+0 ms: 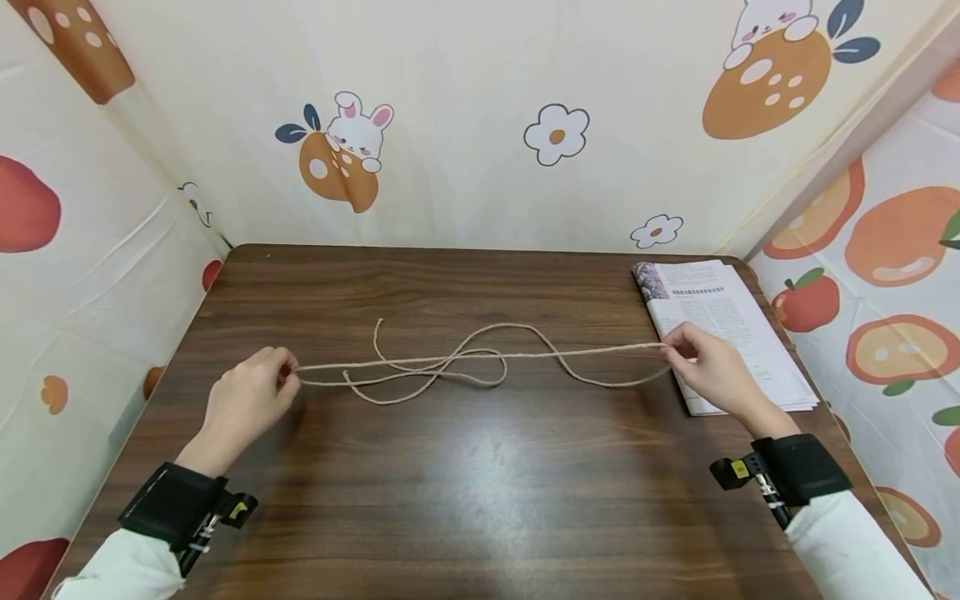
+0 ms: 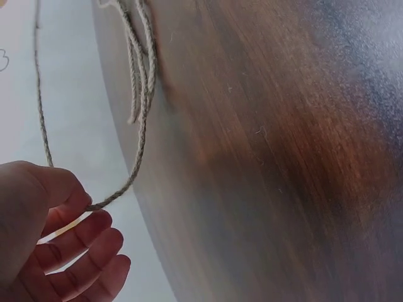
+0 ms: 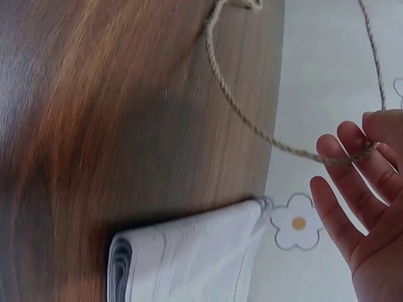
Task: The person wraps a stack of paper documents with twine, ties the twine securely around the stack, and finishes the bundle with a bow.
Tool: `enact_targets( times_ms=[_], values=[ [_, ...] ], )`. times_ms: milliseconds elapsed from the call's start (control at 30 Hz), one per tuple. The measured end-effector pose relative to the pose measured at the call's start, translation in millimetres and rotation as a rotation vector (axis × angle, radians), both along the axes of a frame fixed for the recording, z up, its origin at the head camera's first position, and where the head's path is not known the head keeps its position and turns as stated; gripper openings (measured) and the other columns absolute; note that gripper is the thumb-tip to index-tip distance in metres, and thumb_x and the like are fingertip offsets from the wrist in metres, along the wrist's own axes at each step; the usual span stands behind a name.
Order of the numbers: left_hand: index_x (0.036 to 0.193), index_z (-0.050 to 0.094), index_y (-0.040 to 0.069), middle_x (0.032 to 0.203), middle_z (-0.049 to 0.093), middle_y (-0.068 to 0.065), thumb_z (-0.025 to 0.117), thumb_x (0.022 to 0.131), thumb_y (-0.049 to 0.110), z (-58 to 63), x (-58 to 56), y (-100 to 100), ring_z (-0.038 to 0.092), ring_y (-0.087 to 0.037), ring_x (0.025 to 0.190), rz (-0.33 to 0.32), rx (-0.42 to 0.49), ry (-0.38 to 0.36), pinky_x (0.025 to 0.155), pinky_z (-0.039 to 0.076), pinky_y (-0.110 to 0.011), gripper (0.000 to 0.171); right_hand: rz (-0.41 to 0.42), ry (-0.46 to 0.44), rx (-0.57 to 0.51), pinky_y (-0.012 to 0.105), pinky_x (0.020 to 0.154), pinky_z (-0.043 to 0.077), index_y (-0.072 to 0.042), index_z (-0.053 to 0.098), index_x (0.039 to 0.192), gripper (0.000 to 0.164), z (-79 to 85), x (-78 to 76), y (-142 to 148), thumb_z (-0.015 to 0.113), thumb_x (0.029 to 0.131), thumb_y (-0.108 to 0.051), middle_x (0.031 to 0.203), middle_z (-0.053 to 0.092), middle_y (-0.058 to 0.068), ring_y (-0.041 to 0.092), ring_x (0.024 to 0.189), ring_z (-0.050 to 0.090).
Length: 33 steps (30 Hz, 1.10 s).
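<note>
A thin beige twine runs nearly straight between the two hands above the table. My left hand pinches it between thumb and index finger; in the left wrist view the twine bends at those fingertips and drops back toward the table. At the other side my right hand pinches the twine near the folded papers, its other fingers loosely spread in the right wrist view. From there the twine hangs in a curve. Slack loops and two loose ends lie around the middle of the table, crossing under the taut stretch.
Folded printed papers lie at the table's right back corner, partly behind my right hand. The brown wooden table meets a patterned curtain at its back edge. More patterned sheets hang on both sides.
</note>
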<state>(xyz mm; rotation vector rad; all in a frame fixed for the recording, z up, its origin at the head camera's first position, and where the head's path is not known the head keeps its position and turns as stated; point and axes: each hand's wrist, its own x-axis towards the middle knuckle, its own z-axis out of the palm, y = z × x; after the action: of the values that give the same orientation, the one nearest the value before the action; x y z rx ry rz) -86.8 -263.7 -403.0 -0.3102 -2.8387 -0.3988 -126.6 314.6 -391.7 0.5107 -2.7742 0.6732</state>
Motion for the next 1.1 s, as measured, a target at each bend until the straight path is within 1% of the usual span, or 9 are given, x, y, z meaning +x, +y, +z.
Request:
enact_targets(
  times_ms=[133,200,433,533,633,767,900,1000,1100],
  values=[
    [0.081,0.058,0.005,0.071,0.053,-0.006,0.060,0.078,0.005,2.4,-1.4,-4,0.040,-0.010,0.046,0.002,0.002,0.028,0.038,0.028,-0.024,0.004,-0.021,0.027,-0.028,0.013,0.064,0.040,-0.013,0.059,0.085,0.013,5.1,1.6,12,0.065,0.081,-0.002,0.076,0.063,-0.001,-0.010,0.073,0.049],
    [0.081,0.057,0.005,0.070,0.053,-0.007,0.059,0.078,0.005,5.0,-2.3,-7,0.041,-0.011,0.047,0.005,0.004,0.040,0.038,0.028,-0.025,0.004,-0.033,0.050,-0.045,0.010,0.064,0.038,-0.010,0.060,0.085,0.012,9.6,2.3,18,0.065,0.080,0.000,0.076,0.063,0.002,-0.014,0.072,0.046],
    [0.084,0.057,0.003,0.071,0.055,-0.009,0.060,0.079,0.005,16.3,-3.5,-18,0.041,-0.012,0.046,0.035,0.021,0.062,0.037,0.028,-0.025,0.006,-0.169,0.031,-0.089,0.005,0.062,0.034,-0.006,0.061,0.088,0.008,28.5,10.2,38,0.065,0.082,-0.005,0.079,0.062,0.008,-0.018,0.071,0.043],
    [0.085,0.058,0.002,0.072,0.056,-0.011,0.061,0.079,0.005,18.4,-3.0,-22,0.041,-0.014,0.046,0.050,0.020,0.074,0.037,0.028,-0.026,0.007,-0.210,0.012,-0.095,0.005,0.062,0.034,-0.004,0.060,0.090,0.009,31.4,14.5,46,0.065,0.083,-0.006,0.081,0.062,0.011,-0.018,0.072,0.042],
    [0.085,0.059,0.002,0.073,0.057,-0.013,0.062,0.079,0.004,18.7,-0.9,-28,0.042,-0.015,0.046,0.073,0.017,0.058,0.038,0.029,-0.026,0.008,-0.227,-0.013,-0.077,0.007,0.061,0.034,-0.004,0.059,0.091,0.010,30.6,19.2,53,0.065,0.084,-0.007,0.082,0.063,0.013,-0.018,0.073,0.041],
    [0.084,0.059,0.002,0.073,0.058,-0.013,0.064,0.079,0.005,16.6,2.5,-36,0.045,-0.016,0.048,0.100,0.015,0.004,0.038,0.030,-0.027,0.008,-0.204,-0.022,-0.022,0.010,0.060,0.035,-0.007,0.061,0.089,0.010,23.3,25.6,60,0.067,0.082,-0.007,0.080,0.065,0.012,-0.020,0.074,0.038],
    [0.082,0.060,0.003,0.072,0.058,-0.013,0.066,0.078,0.006,12.0,4.8,-43,0.048,-0.017,0.049,0.106,0.004,-0.033,0.038,0.031,-0.028,0.008,-0.145,-0.019,0.007,0.009,0.062,0.036,-0.011,0.062,0.087,0.013,11.0,30.3,61,0.068,0.079,-0.003,0.078,0.065,0.007,-0.021,0.075,0.039],
    [0.081,0.061,0.003,0.073,0.059,-0.013,0.068,0.076,0.005,7.9,6.8,-45,0.052,-0.020,0.051,0.088,-0.014,-0.068,0.038,0.032,-0.028,0.009,-0.088,-0.017,0.052,0.008,0.063,0.038,-0.013,0.061,0.083,0.017,0.2,32.7,58,0.070,0.076,0.000,0.077,0.064,0.002,-0.016,0.075,0.044],
    [0.080,0.061,0.005,0.072,0.058,-0.010,0.068,0.076,0.006,3.5,9.0,-44,0.053,-0.019,0.053,0.064,-0.029,-0.131,0.039,0.033,-0.029,0.009,-0.025,-0.014,0.110,0.012,0.063,0.042,-0.015,0.061,0.081,0.021,-10.5,34.3,55,0.072,0.072,0.001,0.076,0.063,-0.004,-0.008,0.073,0.050]
  ],
)
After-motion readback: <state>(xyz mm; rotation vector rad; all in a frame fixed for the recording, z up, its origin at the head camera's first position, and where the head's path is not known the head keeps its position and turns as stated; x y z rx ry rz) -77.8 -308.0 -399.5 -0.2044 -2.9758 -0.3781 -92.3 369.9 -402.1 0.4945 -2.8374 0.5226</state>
